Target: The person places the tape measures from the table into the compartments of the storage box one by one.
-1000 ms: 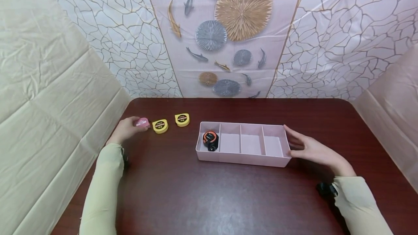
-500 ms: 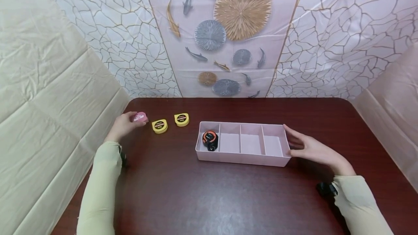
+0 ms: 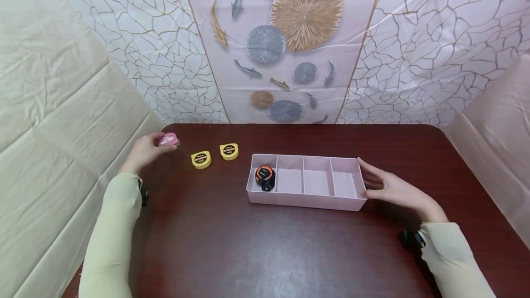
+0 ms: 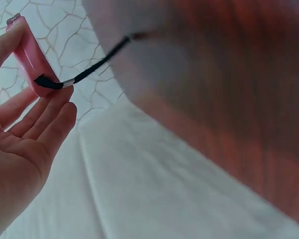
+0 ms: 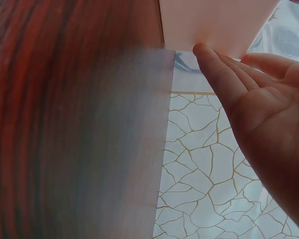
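At the table's far left corner, my left hand (image 3: 143, 151) pinches a pink tape measure (image 3: 169, 139). The left wrist view shows the pink tape measure (image 4: 34, 59) between thumb and fingers of the left hand (image 4: 27, 134), its black strap trailing out. My right hand (image 3: 403, 192) touches the right end of a pale pink four-compartment box (image 3: 306, 201), fingers extended. In the right wrist view, fingertips of the right hand (image 5: 261, 99) rest against the box's end wall (image 5: 214, 25). A black and orange tape measure (image 3: 265, 177) lies in the leftmost compartment.
Two yellow tape measures, one nearer the left hand (image 3: 201, 160) and one farther right (image 3: 229, 151), lie on the dark red table (image 3: 223, 233) left of the box. A patterned cloth (image 3: 306, 105) hangs behind the table, and pale cloth (image 3: 74, 118) stands along the left side.
My left hand has moved back and to the left, carrying the pink tape measure away from the yellow ones. My right hand stays at the box's end.
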Tool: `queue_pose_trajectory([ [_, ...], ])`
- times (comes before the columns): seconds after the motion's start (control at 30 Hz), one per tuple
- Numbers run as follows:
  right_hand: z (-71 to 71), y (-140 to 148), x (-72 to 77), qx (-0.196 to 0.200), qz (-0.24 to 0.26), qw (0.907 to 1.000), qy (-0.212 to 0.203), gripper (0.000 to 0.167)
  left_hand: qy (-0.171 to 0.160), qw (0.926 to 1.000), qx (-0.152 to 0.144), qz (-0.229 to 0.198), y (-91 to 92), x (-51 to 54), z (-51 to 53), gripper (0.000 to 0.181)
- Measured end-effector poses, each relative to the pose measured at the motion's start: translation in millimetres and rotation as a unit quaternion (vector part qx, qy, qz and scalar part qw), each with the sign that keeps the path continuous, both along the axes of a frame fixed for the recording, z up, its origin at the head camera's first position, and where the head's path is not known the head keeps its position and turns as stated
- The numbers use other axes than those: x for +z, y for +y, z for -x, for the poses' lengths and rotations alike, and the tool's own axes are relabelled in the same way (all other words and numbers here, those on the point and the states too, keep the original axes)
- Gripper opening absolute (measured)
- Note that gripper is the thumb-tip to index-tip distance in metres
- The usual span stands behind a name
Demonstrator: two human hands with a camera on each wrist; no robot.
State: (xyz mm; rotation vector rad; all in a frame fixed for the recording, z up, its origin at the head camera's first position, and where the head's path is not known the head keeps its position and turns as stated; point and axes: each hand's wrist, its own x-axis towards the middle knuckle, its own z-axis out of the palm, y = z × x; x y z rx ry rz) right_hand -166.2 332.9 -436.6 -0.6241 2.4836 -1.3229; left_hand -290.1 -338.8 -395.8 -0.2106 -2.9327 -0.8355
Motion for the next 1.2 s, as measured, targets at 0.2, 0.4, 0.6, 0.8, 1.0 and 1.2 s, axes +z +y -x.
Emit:
queue_pose_trajectory([
  [0.2, -0.3, 0, 1.0, 0.001, 0.001, 1.0000, 0.005, 0.091, -0.010, 0.9989, 0.000, -0.045, 6.4, 20.7, 0.7, 0.063],
  [0.4, 0.5, -1, 1.4, 0.002, -0.003, 1.0000, 0.005, 0.091, -0.014, 0.9986, 0.008, -0.051, 15.3, 35.8, -1.8, 0.070],
  [0.6, 0.1, -1, 1.6, -0.002, -0.008, 0.9999, -0.006, 0.092, -0.014, 0.9982, 0.016, -0.057, 21.4, 41.2, -3.8, 0.070],
  [0.8, 1.0, 1, -0.5, -0.002, -0.007, 1.0000, 0.002, 0.092, 0.024, 0.9992, 0.003, -0.031, 24.8, 47.0, -3.2, 0.068],
  [1.0, 1.5, 2, -1.9, -0.002, -0.010, 0.9999, 0.007, 0.092, 0.038, 0.9989, -0.006, -0.026, 32.8, 55.2, -3.9, 0.064],
  [1.2, 2.0, 1, -2.1, -0.002, -0.011, 0.9999, 0.012, 0.092, 0.039, 0.9987, -0.016, -0.030, 45.1, 63.8, -3.2, 0.066],
])
